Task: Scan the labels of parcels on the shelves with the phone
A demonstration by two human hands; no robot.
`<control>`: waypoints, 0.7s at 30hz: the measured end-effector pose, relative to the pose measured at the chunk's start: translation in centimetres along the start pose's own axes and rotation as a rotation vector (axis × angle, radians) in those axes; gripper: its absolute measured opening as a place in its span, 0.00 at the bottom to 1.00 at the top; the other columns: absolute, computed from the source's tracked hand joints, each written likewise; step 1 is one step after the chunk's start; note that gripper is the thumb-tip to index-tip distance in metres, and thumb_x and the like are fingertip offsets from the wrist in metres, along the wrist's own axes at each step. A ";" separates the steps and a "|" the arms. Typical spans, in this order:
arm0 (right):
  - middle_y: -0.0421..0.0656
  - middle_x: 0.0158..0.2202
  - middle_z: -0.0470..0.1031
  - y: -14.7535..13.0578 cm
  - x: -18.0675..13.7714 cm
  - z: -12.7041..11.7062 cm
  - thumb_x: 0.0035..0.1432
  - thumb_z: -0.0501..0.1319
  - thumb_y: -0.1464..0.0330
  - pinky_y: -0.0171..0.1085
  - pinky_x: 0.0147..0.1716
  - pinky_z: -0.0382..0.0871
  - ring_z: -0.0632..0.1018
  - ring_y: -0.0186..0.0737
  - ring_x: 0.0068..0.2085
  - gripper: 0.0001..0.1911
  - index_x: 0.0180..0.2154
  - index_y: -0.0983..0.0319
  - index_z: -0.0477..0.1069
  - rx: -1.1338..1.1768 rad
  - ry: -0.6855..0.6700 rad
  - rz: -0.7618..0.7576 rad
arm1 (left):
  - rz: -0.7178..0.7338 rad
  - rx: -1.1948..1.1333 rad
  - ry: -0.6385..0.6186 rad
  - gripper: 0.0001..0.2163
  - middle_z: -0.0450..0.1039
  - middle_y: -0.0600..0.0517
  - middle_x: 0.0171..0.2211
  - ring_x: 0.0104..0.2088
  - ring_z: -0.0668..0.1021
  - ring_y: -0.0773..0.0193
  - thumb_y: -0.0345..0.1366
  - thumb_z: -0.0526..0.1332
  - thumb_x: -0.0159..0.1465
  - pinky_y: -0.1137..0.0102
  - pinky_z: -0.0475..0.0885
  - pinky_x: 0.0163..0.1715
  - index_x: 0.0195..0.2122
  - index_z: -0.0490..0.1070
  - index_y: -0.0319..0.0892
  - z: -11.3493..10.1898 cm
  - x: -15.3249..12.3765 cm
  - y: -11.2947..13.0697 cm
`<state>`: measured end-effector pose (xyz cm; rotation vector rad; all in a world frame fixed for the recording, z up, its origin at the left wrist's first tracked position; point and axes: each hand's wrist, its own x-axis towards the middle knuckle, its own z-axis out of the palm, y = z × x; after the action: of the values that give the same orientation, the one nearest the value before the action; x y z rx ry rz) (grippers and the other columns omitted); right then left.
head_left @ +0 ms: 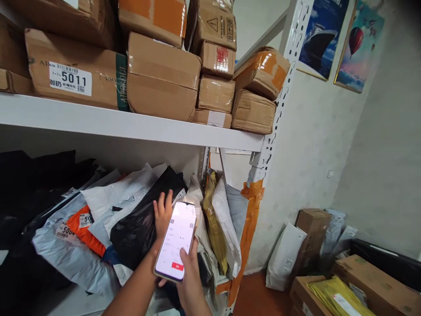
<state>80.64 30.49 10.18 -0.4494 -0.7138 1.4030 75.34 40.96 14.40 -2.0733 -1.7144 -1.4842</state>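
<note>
My right hand (192, 274) holds a smartphone (174, 245) from below, its lit white screen facing me. The thumb lies over the lower right of the screen, close to a red button. Beyond the phone, my left hand (162, 215) reaches out with fingers spread against a black plastic mailing bag (136, 235). Part of that palm is hidden behind the phone. White mailing bags (120, 191) and an orange bag (86, 230) with a number label lie left of the black one. To the right, a yellow-brown bag (213, 224) and a white bag (228, 228) stand upright.
Cardboard boxes (164, 79) fill the upper shelf, whose white beam (131, 127) crosses above my hands. A shelf post (268, 153) with orange tape (248, 237) rises on the right. More parcels (286, 256) and a yellow envelope (335, 294) sit on the right.
</note>
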 end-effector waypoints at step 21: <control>0.59 0.46 0.78 6.3 -2.3 -5.7 0.46 0.71 0.51 0.36 0.15 0.73 0.82 0.52 0.37 0.64 0.65 0.64 0.27 -0.084 -0.228 -0.030 | -0.027 0.554 -0.074 0.16 0.71 0.38 0.50 0.51 0.71 0.47 0.27 0.48 0.67 0.58 0.66 0.48 0.46 0.75 0.36 -7.6 1.9 -0.5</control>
<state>79.90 29.78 1.46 -0.3458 -0.9636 1.4134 70.08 38.05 19.49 -1.8234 -1.9048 -0.8076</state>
